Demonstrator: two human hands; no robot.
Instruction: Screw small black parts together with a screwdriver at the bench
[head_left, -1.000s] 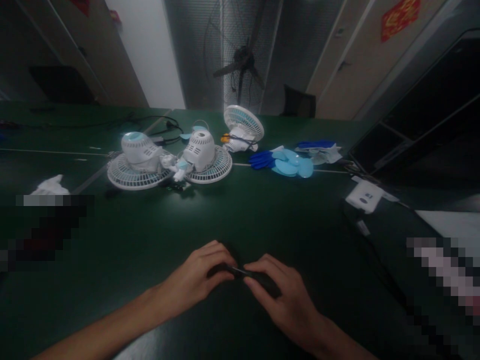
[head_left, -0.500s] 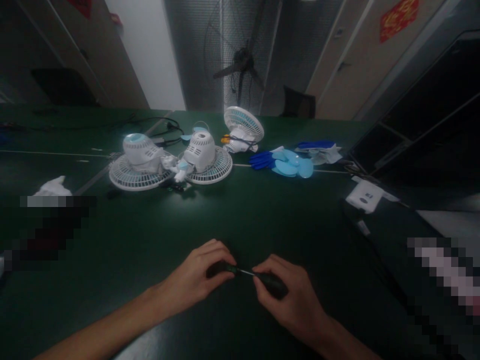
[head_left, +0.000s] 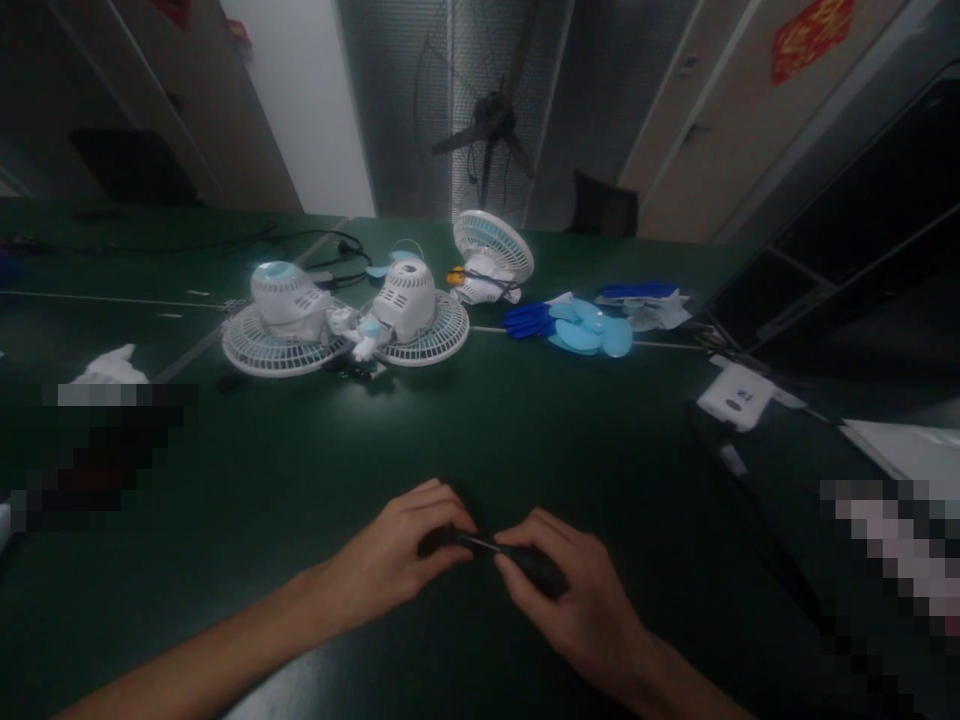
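Observation:
My right hand [head_left: 589, 595] is closed around the dark handle of a screwdriver [head_left: 538, 570], whose thin metal shaft points left. My left hand [head_left: 416, 535] pinches a small dark piece [head_left: 444, 539] between thumb and fingers. The shaft's tip reaches this piece, though dimness and my fingers hide how they meet. Both hands are low over the dark green table [head_left: 450, 430], their fingertips only a short way apart.
White fan heads [head_left: 285, 320] with cage grilles lie across the table's middle and back. Right of them are blue gloves [head_left: 527, 320] and light-blue fan blades [head_left: 592, 330]. A white box [head_left: 736, 395] with a cable stands at right; white cloth or plastic [head_left: 112, 368] lies left.
My right hand has moved slightly left with the screwdriver, closer to my left hand. Less of the gap between them shows. The whole view has shifted a little.

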